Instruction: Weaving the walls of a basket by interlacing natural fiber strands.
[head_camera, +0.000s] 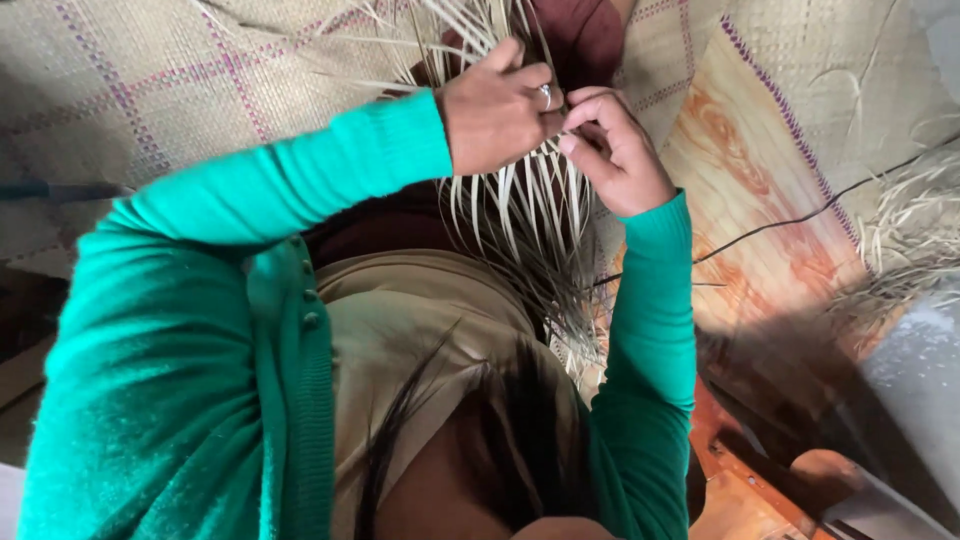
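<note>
My left hand (495, 115), with a ring on one finger, and my right hand (620, 150) meet at the top middle, fingertips touching. Both pinch thin pale reed strips (530, 215) that fan out from under the hands and hang down toward my lap. More strip ends stick up above my left hand. Green cardigan sleeves cover both arms, and the left sleeve (200, 300) fills the lower left. A maroon cloth (585, 40) lies just beyond the hands, partly hidden by them.
A woven mat (150, 90) with purple lines lies under everything. On its right, an orange wood-patterned sheet (740, 150) is crossed by a thin black cord (800, 215). A loose pile of reed strips (910, 235) sits at the right edge.
</note>
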